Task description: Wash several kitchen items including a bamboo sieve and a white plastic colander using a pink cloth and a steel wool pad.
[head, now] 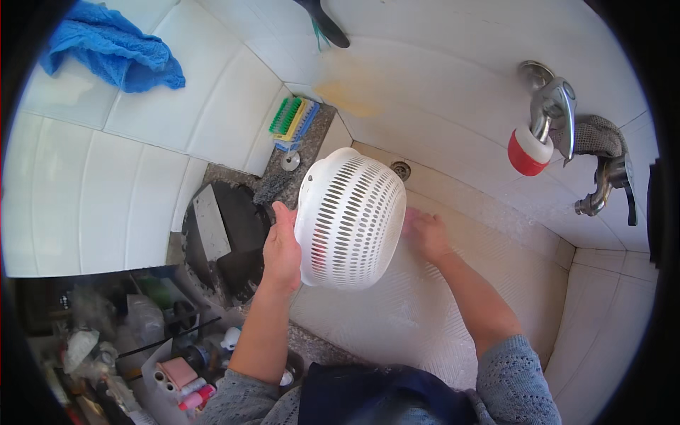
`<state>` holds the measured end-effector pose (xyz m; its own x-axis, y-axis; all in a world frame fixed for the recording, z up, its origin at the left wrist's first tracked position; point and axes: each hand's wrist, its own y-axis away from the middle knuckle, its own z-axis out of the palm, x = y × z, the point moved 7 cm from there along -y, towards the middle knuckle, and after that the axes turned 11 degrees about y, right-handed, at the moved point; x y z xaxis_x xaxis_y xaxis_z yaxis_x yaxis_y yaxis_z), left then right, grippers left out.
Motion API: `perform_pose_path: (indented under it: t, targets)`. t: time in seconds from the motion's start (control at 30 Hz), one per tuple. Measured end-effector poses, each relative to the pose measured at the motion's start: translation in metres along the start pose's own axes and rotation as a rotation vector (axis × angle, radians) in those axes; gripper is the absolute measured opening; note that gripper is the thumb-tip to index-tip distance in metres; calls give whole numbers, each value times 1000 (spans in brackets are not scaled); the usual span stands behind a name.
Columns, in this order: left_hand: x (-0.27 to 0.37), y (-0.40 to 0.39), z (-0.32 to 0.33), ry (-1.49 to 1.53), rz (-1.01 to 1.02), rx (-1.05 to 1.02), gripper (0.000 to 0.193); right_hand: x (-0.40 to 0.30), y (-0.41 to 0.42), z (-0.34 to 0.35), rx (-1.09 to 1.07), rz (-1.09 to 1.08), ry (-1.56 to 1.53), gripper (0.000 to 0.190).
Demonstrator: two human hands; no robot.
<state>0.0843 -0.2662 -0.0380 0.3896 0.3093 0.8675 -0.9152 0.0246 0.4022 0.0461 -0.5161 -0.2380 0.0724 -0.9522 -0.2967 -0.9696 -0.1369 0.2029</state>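
Observation:
A white plastic colander (353, 220) is held tilted on its side above the tiled basin (441, 319), its slotted wall facing up. My left hand (283, 249) grips the rim at its left, thumb up, with the other fingers hidden behind the wall. My right hand (426, 234) is beside the colander's base at the right, its fingers partly hidden and blurred, so contact is not certain. Water sprays from the lower metal tap (603, 186) at the right wall.
A second tap (550, 106) has a red and white end. Scrubbing brushes (295, 122) and a metal sink plug (290, 160) lie on the stone ledge. A drain (401, 170) is in the basin's far corner. A blue cloth (117, 50) is at upper left, cluttered items (180, 372) at lower left.

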Motion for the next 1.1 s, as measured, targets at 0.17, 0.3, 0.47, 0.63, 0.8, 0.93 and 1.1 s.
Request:
perform_pose_path:
  t: [0.17, 0.3, 0.47, 0.63, 0.8, 0.93, 1.1]
  targets:
    - [-40, -4, 66, -39, -35, -161, 70, 82, 105, -88, 406, 671, -1061, 7]
    - [-69, 9, 138, -123, -87, -301, 74, -5, 141, -250, 805, 244, -341, 14]
    - [-95, 31, 210, -196, 48, -439, 72, -40, 124, -242, 935, 104, 115, 21]
    - [-106, 43, 165, -567, 230, -427, 55, 13, 76, -231, 569, 319, -170, 18]
    - [-101, 70, 169, -541, 248, -593, 46, 138, 36, -152, -67, 339, -11, 27]
    - [-96, 34, 167, -496, 158, -612, 45, 168, 43, -131, 83, 533, -289, 27]
    - [-96, 11, 197, -649, 203, -563, 58, 87, 82, -234, 396, 441, -32, 15]
